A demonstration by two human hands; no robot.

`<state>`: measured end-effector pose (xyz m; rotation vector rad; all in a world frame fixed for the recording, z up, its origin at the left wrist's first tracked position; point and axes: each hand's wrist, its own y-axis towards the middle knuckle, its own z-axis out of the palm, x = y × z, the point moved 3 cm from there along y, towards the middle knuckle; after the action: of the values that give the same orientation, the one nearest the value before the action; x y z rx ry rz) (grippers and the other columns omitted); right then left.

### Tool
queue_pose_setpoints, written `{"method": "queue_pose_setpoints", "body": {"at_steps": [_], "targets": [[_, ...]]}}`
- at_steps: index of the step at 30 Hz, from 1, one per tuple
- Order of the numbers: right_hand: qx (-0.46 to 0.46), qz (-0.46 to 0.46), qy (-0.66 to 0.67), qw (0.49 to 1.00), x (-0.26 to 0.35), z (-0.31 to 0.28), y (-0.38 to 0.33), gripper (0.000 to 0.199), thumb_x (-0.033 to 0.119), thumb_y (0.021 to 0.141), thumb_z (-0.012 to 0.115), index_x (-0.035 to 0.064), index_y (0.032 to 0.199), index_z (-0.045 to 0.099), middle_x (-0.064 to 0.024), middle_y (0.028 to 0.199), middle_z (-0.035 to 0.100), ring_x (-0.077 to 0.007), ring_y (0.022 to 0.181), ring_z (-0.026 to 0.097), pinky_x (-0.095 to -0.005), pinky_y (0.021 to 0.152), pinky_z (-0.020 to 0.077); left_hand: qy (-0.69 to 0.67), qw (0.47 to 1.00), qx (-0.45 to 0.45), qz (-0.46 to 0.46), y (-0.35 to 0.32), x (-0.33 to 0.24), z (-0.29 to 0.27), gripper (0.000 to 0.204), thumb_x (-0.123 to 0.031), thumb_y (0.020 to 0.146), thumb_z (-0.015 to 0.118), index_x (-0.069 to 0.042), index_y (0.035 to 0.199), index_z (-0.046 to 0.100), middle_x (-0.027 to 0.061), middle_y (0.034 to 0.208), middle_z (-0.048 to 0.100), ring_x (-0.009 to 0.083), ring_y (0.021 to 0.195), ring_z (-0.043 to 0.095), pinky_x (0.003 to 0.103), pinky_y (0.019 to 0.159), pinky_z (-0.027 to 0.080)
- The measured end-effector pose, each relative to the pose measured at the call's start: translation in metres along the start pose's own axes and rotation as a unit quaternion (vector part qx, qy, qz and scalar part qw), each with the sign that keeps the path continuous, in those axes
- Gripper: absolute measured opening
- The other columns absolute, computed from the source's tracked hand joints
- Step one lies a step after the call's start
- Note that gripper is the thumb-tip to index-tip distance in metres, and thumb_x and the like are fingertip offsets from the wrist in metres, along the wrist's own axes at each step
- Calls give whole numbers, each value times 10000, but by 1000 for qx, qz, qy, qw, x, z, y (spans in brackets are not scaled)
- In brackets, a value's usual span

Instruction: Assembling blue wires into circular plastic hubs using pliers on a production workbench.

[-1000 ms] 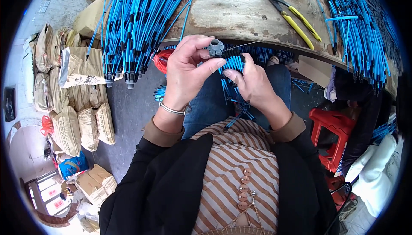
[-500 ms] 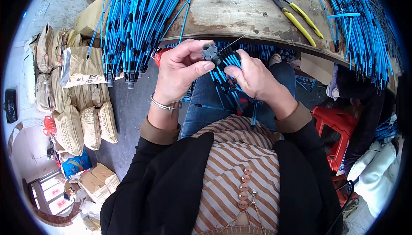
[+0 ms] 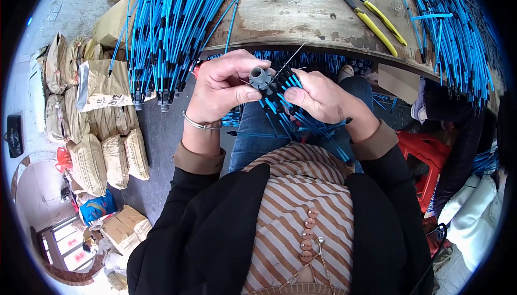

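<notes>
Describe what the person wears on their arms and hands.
Both arms are in black sleeves with tan cuffs showing at the wrists. The left hand is bare, with a thin silver bangle round its wrist. The right hand is bare too, with nothing on its wrist. No gloves or rings show.

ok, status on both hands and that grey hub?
Left hand pinching grey hub. Right hand gripping the fan of blue rods fitted into it. Yellow-handled cutters on the table, untouched. Nothing in the way.
</notes>
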<state>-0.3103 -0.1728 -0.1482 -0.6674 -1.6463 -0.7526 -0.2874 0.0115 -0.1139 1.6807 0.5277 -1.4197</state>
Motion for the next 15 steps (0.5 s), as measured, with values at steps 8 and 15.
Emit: {"method": "queue_pose_setpoints", "body": {"at_steps": [8, 15], "targets": [[2, 7, -42, 999, 1, -3, 0, 318, 294, 953, 461, 7, 816, 464, -80, 592, 510, -188, 489, 406, -334, 508, 389, -94, 994, -15, -45, 9, 9, 6, 406, 42, 662, 742, 11, 1054, 638, 92, 911, 631, 138, 758, 581, 223, 693, 465], [-83, 32, -1, 996, -5, -8, -10, 293, 279, 961, 450, 12, 846, 483, -51, 651, 525, -156, 547, 445, -300, 549, 406, -174, 967, -88, -164, 23, 15, 10, 499, -9, 618, 784, 2, 1079, 596, 156, 991, 634, 201, 826, 605, 275, 755, 480]]}}
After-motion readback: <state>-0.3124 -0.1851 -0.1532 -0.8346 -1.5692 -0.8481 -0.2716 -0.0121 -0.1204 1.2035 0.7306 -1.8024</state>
